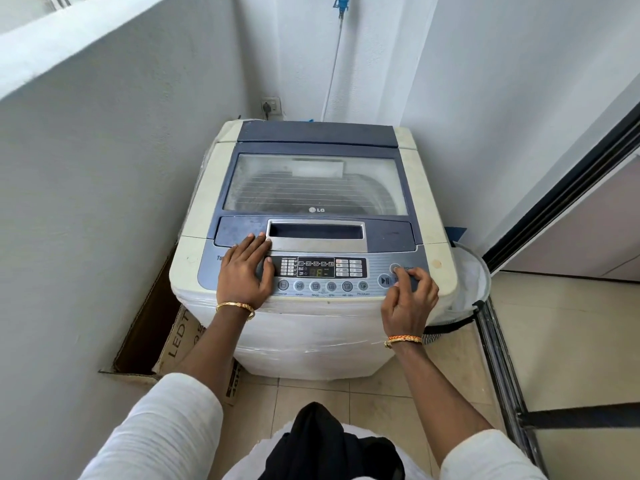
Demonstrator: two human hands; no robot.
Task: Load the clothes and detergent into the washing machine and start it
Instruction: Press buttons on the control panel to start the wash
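Head view: washing machine [311, 237] standing in narrow corner, lid [313, 183] lying shut, display glowing. Left hand [244, 271] resting flat at panel's left end, fingers straight, holding nothing, fingertips reaching lid handle [317, 233]. Right hand [408, 296] hovering at right end of panel, fingers loosely curled, forefinger touching power button [396, 268]. Dark clothes [332, 445] bunching at near bottom edge, soft, light, easy gathering in handfuls. Lid looking rigid, hinging at far side; lifting by recessed handle seeming best. Buttons wanting only light press. Detergent not showing.
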